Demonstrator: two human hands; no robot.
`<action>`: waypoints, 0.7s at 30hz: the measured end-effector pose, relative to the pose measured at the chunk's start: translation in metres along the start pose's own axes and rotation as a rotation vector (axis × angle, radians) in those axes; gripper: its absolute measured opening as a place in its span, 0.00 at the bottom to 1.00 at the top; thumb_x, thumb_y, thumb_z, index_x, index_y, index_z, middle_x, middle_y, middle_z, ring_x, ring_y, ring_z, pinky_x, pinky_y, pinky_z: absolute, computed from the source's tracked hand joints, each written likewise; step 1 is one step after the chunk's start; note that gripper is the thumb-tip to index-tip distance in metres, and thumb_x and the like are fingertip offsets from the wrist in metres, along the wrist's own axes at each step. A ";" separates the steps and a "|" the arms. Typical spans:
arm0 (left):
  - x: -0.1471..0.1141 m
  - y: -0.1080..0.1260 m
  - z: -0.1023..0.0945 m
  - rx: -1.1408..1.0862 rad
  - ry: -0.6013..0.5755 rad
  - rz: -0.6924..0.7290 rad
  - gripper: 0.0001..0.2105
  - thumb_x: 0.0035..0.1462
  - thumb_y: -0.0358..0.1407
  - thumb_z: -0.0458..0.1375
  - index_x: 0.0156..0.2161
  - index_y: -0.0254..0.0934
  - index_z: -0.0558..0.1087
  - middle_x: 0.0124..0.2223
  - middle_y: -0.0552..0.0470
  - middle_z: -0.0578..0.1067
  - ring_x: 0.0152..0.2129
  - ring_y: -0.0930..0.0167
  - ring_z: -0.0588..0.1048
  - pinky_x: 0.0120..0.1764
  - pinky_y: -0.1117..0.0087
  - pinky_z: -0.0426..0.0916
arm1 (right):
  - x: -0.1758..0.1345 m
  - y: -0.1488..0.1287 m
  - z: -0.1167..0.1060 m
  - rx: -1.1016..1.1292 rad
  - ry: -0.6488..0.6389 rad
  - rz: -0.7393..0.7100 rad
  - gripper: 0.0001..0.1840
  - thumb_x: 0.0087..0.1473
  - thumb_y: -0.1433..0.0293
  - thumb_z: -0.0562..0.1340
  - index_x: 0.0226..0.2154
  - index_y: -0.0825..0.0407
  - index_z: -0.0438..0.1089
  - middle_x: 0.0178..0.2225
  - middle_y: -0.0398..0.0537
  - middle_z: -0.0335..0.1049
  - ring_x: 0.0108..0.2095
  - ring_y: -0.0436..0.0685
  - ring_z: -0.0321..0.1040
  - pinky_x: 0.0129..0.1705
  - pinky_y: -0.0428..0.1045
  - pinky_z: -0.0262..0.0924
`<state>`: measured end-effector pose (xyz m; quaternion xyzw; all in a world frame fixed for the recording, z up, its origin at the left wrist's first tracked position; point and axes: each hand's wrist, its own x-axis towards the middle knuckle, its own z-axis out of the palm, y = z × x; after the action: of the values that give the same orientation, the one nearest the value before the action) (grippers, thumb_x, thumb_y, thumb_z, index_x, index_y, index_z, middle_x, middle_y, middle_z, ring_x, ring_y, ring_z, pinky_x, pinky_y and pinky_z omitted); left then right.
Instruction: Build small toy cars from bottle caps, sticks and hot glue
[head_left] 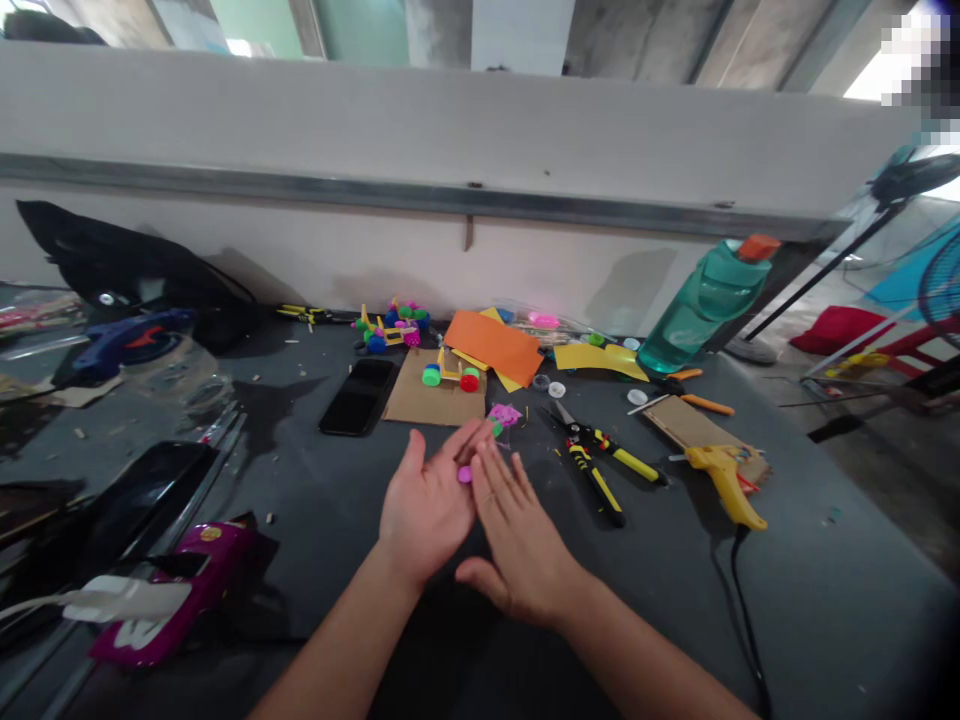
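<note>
My left hand (426, 505) is palm up over the table with its thumb out. A small lump of purple modelling clay (466, 474) rests on its fingers. Flat and stretched out, my right hand (517, 530) lies at an angle against the left fingers, beside the lump, its thumb apart. Whether it presses on the clay I cannot tell. Just past the fingertips are pink clay (505, 414) on clear film and a bit of green (496, 429). Behind them, a small wheeled model (450, 374) with green and red wheels stands on a cardboard piece (409, 395).
A black phone (358, 397) lies left of the cardboard. Cutting pliers (589, 445), a yellow glue gun (724, 480) with its cord and a teal bottle (694, 310) are on the right. Orange paper (495, 345) lies behind. A purple power strip (180, 590) sits front left.
</note>
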<state>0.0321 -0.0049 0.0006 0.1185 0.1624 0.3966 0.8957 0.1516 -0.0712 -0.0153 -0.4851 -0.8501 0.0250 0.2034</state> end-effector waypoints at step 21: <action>0.000 -0.001 0.003 0.008 0.041 -0.073 0.26 0.60 0.47 0.43 0.56 0.32 0.63 0.52 0.43 0.70 0.53 0.61 0.65 0.54 0.63 0.57 | 0.040 0.010 -0.013 -0.061 0.007 -0.004 0.43 0.56 0.48 0.44 0.62 0.63 0.41 0.64 0.62 0.37 0.65 0.63 0.28 0.63 0.64 0.31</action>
<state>0.0339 -0.0055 0.0027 0.1082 0.1864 0.3654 0.9056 0.1466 -0.0345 0.0070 -0.4896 -0.8506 -0.0033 0.1916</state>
